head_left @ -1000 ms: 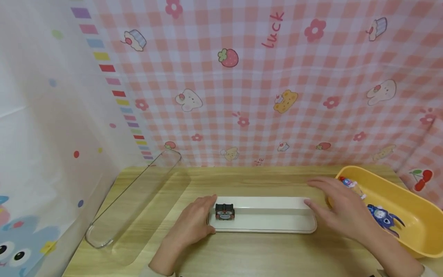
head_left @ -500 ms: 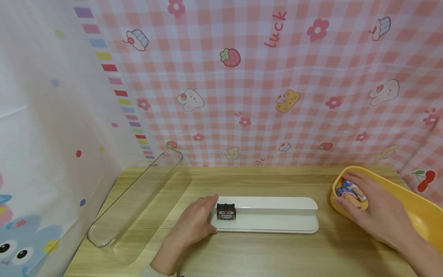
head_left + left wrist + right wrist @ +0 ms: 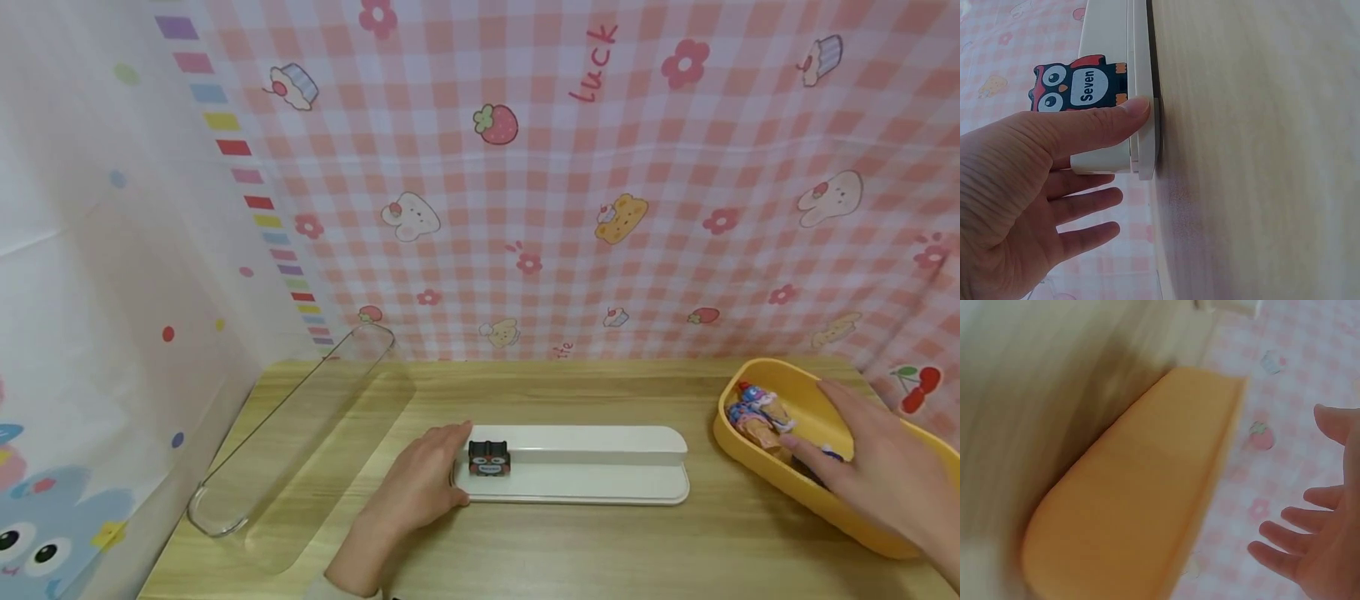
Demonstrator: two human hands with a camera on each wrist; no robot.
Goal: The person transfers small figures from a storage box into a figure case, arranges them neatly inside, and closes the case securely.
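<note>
A white stepped display base [image 3: 585,479] lies on the table in the middle. At its left end stands a small dark owl figure [image 3: 489,459], with "Seven" on its belly [image 3: 1089,85] in the left wrist view. My left hand [image 3: 423,467] grips that end of the base, thumb at the front edge beside the owl, other fingers behind. Over the yellow basin [image 3: 810,504] my right hand [image 3: 885,458] hovers with fingers spread, and it holds nothing. Ice-cream-cone figures [image 3: 757,421] lie at the basin's left end. A dark blue figure [image 3: 831,454] is mostly hidden under the right hand.
A long clear plastic cover [image 3: 300,450] lies at an angle on the left of the wooden table [image 3: 570,550]. Behind the table hangs a pink checked cloth [image 3: 555,183]. A white printed cloth [image 3: 97,333] hangs on the left side.
My right hand has moved right from beside the base to the basin's left end, then farther right over the basin. The left hand and the base have stayed in place.
</note>
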